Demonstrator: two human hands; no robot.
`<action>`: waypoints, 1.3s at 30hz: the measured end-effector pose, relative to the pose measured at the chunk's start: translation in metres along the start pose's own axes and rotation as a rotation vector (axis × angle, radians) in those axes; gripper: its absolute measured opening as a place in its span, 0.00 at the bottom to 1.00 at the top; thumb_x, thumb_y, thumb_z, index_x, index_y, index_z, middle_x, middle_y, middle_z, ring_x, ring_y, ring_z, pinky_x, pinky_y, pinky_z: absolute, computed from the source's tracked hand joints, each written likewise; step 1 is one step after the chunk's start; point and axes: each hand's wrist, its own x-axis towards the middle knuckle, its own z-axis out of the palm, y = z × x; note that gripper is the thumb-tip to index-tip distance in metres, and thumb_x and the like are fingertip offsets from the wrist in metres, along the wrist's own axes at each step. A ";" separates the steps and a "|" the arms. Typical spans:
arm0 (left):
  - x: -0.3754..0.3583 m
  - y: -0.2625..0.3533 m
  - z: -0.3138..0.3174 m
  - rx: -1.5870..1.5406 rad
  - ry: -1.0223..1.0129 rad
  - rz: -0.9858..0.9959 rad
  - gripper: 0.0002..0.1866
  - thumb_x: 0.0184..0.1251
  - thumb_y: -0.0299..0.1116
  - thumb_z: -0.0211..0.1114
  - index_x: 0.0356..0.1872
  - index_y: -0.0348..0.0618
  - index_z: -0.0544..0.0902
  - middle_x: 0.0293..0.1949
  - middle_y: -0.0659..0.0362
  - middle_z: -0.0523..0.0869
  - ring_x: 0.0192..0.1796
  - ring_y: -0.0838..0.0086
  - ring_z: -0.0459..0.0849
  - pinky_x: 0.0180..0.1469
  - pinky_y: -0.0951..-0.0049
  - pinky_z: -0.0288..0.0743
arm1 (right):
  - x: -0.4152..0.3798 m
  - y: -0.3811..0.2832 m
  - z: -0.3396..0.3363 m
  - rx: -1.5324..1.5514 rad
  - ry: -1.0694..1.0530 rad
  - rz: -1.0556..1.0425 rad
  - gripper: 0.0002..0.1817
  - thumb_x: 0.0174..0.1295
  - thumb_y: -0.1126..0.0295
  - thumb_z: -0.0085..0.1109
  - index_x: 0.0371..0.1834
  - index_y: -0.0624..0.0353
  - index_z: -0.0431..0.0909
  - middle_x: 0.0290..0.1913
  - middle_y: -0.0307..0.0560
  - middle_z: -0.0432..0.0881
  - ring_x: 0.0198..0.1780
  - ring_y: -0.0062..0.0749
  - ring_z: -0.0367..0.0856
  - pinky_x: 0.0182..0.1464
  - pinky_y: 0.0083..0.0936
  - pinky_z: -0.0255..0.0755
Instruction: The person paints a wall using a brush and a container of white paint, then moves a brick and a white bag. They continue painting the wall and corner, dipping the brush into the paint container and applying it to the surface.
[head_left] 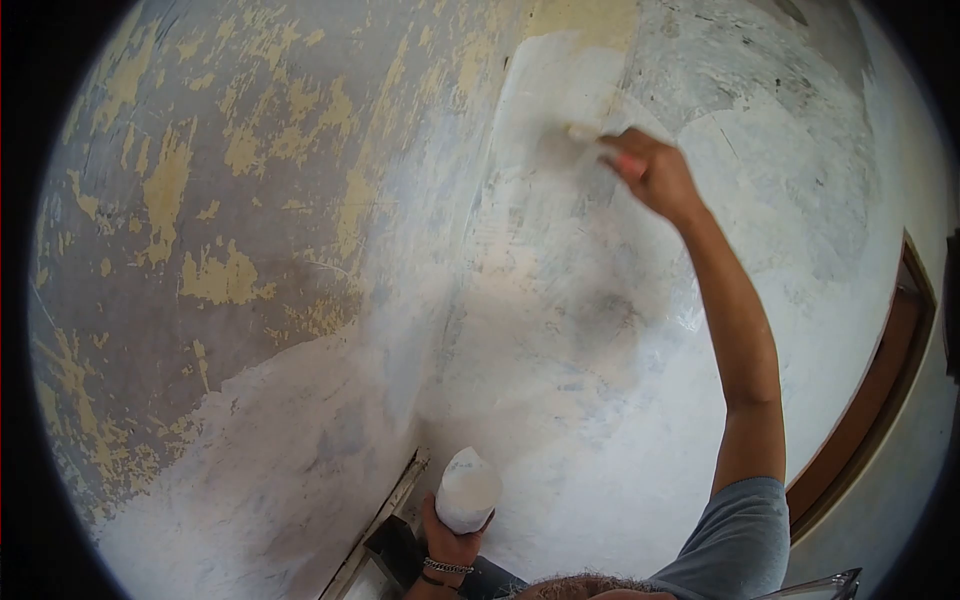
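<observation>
My right hand (650, 175) is raised against the upper wall near the corner, its fingers closed round the handle of a paintbrush (580, 131). Motion smears the brush head, which overlaps the freshly whitened patch of wall (540, 85). Low in the view, my left hand (452, 540) wraps round the base of a white container (468, 492) with a pointed, uneven rim. White coating covers the container's outside, and what is inside it is hidden. A chain bracelet (447, 566) circles my left wrist.
Grey wall with flaking yellow paint (225, 275) spreads across the left. A narrow wooden strip (385, 515) runs along the wall's lower part, beside a dark box-like object (393, 548). At the right is a brown-framed opening (880, 385).
</observation>
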 end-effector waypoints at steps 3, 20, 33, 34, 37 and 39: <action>-0.001 -0.001 0.002 -0.013 0.005 0.001 0.30 0.68 0.64 0.48 0.62 0.57 0.75 0.57 0.60 0.82 0.58 0.58 0.81 0.54 0.48 0.76 | 0.033 0.054 -0.024 -0.032 0.258 0.072 0.12 0.61 0.64 0.66 0.47 0.49 0.85 0.42 0.46 0.84 0.41 0.49 0.83 0.43 0.35 0.78; -0.001 0.003 -0.007 -0.023 0.011 -0.024 0.30 0.68 0.64 0.48 0.62 0.57 0.75 0.57 0.60 0.82 0.58 0.58 0.81 0.53 0.50 0.77 | -0.057 -0.019 -0.012 0.339 -0.080 0.095 0.08 0.61 0.75 0.63 0.42 0.62 0.84 0.38 0.46 0.85 0.34 0.26 0.82 0.34 0.22 0.75; 0.011 0.006 -0.010 -0.070 0.048 0.037 0.29 0.68 0.64 0.51 0.61 0.58 0.75 0.57 0.61 0.81 0.58 0.59 0.81 0.52 0.49 0.77 | 0.040 0.118 -0.029 -0.283 0.216 0.087 0.12 0.64 0.64 0.63 0.49 0.49 0.84 0.42 0.46 0.85 0.41 0.47 0.84 0.42 0.34 0.77; 0.011 0.006 -0.010 -0.071 0.043 0.027 0.29 0.68 0.64 0.50 0.61 0.58 0.75 0.57 0.61 0.82 0.58 0.59 0.81 0.52 0.49 0.76 | 0.021 0.099 -0.025 -0.254 0.166 0.102 0.13 0.63 0.64 0.64 0.50 0.50 0.84 0.42 0.47 0.84 0.40 0.49 0.83 0.41 0.35 0.77; 0.011 0.006 -0.010 -0.062 0.038 0.005 0.29 0.68 0.64 0.50 0.62 0.58 0.75 0.57 0.61 0.82 0.58 0.59 0.81 0.52 0.49 0.76 | -0.039 0.038 -0.014 -0.122 -0.020 -0.033 0.15 0.60 0.66 0.67 0.49 0.54 0.83 0.40 0.49 0.83 0.37 0.48 0.82 0.39 0.34 0.77; 0.010 0.005 -0.011 -0.045 0.041 -0.006 0.30 0.68 0.64 0.50 0.62 0.58 0.75 0.57 0.60 0.82 0.58 0.58 0.81 0.53 0.49 0.76 | -0.073 -0.004 -0.011 -0.050 -0.120 -0.106 0.14 0.58 0.66 0.67 0.47 0.54 0.83 0.38 0.44 0.83 0.35 0.43 0.83 0.36 0.33 0.80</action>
